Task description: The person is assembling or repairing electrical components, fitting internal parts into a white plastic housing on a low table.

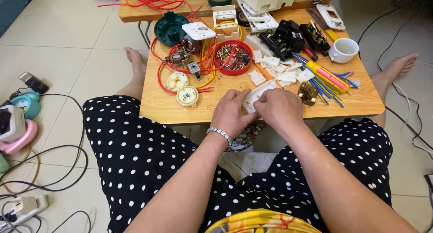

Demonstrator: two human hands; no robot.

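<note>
White plastic switch plate lies slantwise between my left hand and right hand, both clamped on it.

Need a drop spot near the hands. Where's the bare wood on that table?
Bare wood: the near-left corner of the table, below the round white timer and left of the left hand; also a strip by the near-right edge beyond the right hand. Crowded: everything from the red bowl to the white cup.
</note>
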